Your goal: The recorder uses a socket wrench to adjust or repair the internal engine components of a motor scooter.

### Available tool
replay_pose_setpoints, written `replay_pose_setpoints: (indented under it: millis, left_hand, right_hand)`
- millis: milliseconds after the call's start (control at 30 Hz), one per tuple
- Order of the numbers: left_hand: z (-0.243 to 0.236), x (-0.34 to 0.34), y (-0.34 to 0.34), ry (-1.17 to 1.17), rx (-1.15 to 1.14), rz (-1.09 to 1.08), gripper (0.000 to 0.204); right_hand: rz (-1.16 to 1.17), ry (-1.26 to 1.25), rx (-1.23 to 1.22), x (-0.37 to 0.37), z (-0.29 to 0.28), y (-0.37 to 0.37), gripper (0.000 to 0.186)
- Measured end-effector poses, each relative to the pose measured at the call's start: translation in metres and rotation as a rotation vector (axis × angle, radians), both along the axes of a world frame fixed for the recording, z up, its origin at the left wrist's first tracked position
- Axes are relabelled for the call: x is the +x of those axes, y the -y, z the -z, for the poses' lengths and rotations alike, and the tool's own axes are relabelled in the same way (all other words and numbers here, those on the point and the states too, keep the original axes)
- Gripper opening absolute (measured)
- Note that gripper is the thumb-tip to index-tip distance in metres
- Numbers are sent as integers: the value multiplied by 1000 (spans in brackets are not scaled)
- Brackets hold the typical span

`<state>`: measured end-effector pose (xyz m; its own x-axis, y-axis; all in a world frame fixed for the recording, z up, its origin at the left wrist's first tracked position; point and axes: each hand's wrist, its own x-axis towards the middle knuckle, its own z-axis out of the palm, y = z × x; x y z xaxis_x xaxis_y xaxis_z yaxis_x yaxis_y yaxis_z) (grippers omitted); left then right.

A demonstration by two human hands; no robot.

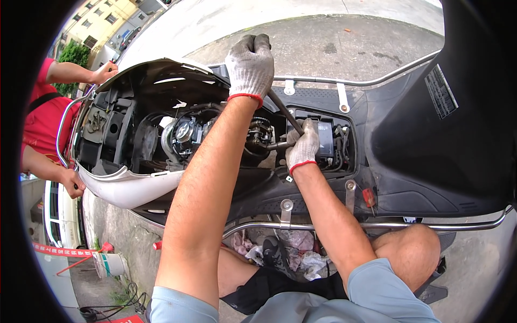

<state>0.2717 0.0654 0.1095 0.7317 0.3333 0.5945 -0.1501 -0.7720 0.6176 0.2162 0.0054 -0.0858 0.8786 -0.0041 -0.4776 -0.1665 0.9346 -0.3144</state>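
Observation:
A scooter's opened body exposes its engine (259, 134). My left hand (249, 67), in a white knit glove with red cuff and greyed fingertips, is closed around the upper end of a long dark socket wrench handle (284, 112). The handle slants down to my right hand (304, 145), gloved alike, whose fingers wrap around the wrench's head. From there a metal extension (279, 146) points left against the engine. My right hand covers the joint between handle and extension, and the contact at the engine is partly hidden.
A battery (325, 139) sits in the floorboard opening beside my right hand. A red-handled screwdriver (369, 197) lies on the floorboard. A chrome side rail (350, 225) runs close to my forearm. Another person's hands (74, 183) hold the scooter's rear. Plastic bags (312, 264) lie below.

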Motion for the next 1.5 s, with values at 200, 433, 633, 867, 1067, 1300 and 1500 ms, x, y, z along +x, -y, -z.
replay_pose_setpoints:
  millis: [200,433,633,867,1067,1300,1500]
  left_hand:
    - [1,2,0,2,12,15,32]
    - [-2,2,0,-19,25,6,31]
    - [-1,1,-2,-21,39,12,32]
    - [0,-10,-6,-56,-179,73,35]
    - [-34,-48,5,119,-448,211,29]
    - [-45,-65,-2,177,-474,178,31]
    - [-34,-91,4,220,-506,194,26]
  right_hand:
    - [14,-17,-4,2,5,-1,32]
    - [0,-38,-31,1,3,-2,32]
    - [4,-58,-20,2,2,-3,33]
    - [-49,-10,-104,-2,-6,6,35]
    - [-26,301,-34,12,-31,13,32]
    - [-33,304,11,28,-49,-6,29]
    - [-61,365,60,30,-48,-10,27]
